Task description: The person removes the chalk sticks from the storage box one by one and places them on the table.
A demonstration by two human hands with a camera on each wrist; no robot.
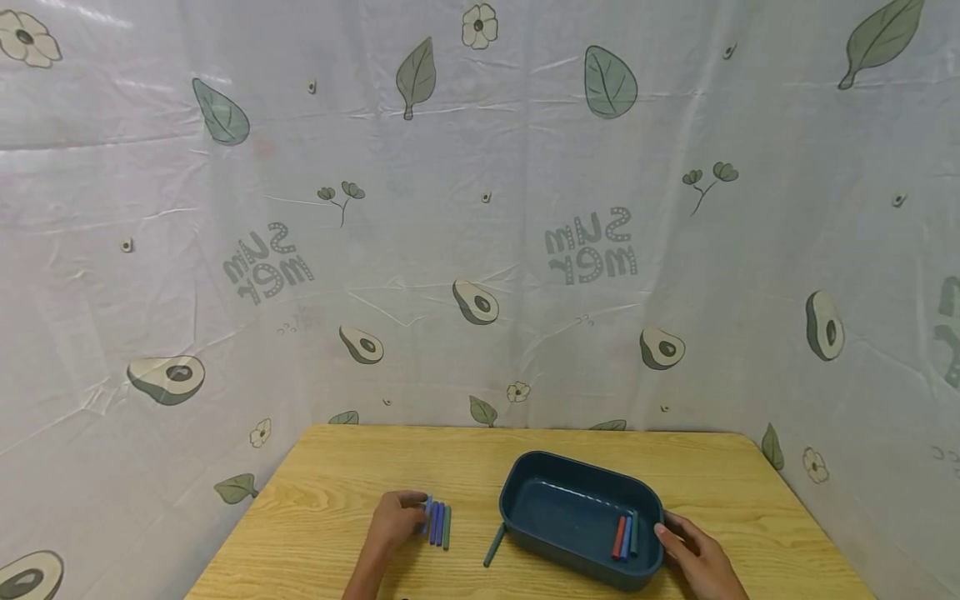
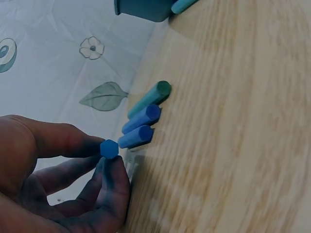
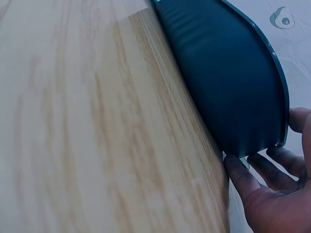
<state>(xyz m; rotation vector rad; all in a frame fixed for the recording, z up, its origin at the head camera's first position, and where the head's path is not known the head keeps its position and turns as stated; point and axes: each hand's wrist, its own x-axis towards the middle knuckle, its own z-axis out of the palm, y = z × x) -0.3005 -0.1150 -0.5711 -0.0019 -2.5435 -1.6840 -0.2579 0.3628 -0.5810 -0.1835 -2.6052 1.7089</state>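
Observation:
My left hand [image 1: 396, 518] pinches a light blue crayon [image 2: 109, 149] between thumb and fingers; its six-sided end faces the left wrist camera. Beside it on the table, two darker blue crayons [image 1: 436, 525] and a green crayon [image 1: 447, 527] lie side by side. At the right end of a dark blue-green plastic bin [image 1: 555, 554], my right hand [image 1: 699, 557] holds the rim and outer wall, thumb at the rim. Inside the bin lie a red crayon [image 1: 618, 537], a blue crayon [image 1: 626, 537] and a green crayon [image 1: 634, 533].
Another green crayon [image 1: 494, 545] lies on the table against the bin's left side. The wooden table [image 1: 337, 467] ends at a pale printed curtain [image 1: 420, 250] that hangs behind it and at both sides.

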